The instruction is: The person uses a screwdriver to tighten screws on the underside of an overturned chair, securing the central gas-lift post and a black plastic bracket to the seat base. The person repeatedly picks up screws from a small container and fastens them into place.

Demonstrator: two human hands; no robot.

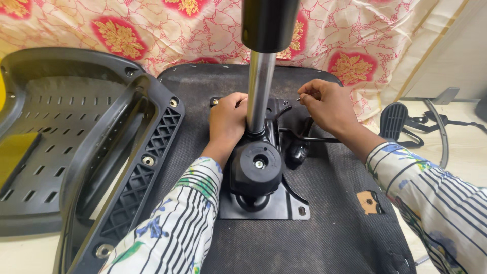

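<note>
Left hand [227, 122]: curled tight, resting on the black metal plate [284, 203], touching the shiny gas cylinder [259, 91].
Right hand [324, 104]: pinching a small screw [300, 98] between fingertips, just past the cylinder.
Doing it well: best to keep the screw straight up and down, press the plate flat, line up with the hole before turning.
Chair seat [335, 223]: dark, dusty, upside down, lying under both hands.
Lever [304, 137]: thin black rod, just below right hand.
Backrest [76, 147]: grey plastic, beside left hand.
</note>
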